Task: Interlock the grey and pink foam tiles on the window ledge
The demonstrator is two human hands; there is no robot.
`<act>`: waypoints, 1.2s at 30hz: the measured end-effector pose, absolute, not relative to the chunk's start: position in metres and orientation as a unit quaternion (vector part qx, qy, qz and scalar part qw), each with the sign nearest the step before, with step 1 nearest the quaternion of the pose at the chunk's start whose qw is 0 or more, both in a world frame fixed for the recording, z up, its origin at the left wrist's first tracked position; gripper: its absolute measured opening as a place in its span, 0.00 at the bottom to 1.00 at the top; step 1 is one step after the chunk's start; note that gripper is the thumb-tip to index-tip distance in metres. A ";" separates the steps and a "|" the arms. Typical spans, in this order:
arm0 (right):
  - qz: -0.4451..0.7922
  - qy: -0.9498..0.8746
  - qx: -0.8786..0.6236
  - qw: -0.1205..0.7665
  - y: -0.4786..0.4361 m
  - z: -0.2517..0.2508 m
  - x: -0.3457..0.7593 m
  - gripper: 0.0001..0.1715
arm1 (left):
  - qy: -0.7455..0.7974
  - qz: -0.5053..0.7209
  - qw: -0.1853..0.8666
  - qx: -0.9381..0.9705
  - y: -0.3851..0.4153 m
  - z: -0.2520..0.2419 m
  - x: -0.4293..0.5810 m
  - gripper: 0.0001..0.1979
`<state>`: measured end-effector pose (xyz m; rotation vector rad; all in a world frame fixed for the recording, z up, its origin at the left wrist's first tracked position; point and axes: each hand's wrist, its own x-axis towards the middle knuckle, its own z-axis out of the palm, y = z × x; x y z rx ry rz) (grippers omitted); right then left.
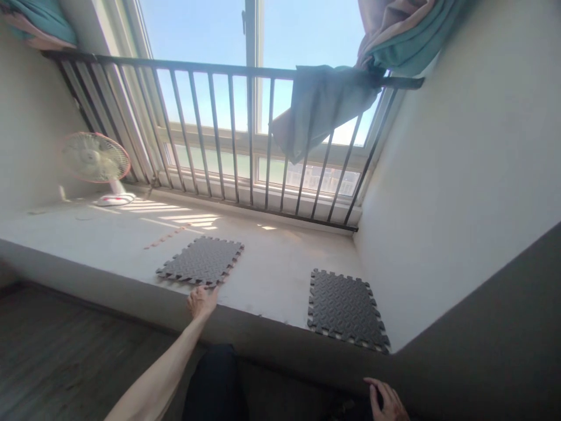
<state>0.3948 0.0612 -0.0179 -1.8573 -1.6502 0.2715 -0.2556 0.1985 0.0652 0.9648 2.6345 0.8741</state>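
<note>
A grey interlocking foam mat tile (204,260) with toothed edges is on the wide white window ledge, its near edge slightly raised. My left hand (202,300) grips that near edge with closed fingers, which are partly hidden. To the right, a second, darker foam mat tile (346,307) lies flat by the side wall, close to the ledge's front. Low in the picture, below the second tile, my right hand (388,402) hangs with loosely bent fingers apart from the thumb, holding nothing.
The window ledge (272,275) ends in a front drop to a dark floor (87,356). A dark railing (236,137) runs along the window, with curtain cloth (324,105) draped over it. A small fan (111,169) stands at the ledge's left.
</note>
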 end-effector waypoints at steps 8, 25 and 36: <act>0.066 -0.644 -0.696 0.312 0.057 -0.001 0.389 0.43 | 0.884 0.331 0.079 0.321 0.209 0.081 -0.252 0.24; 0.499 -0.453 -0.541 0.503 0.070 0.059 0.131 0.41 | 0.711 0.520 0.132 0.454 0.051 0.073 0.003 0.26; 0.444 -0.426 -0.539 0.576 0.089 0.098 0.128 0.40 | 0.769 0.579 0.031 0.269 0.054 0.028 -0.083 0.40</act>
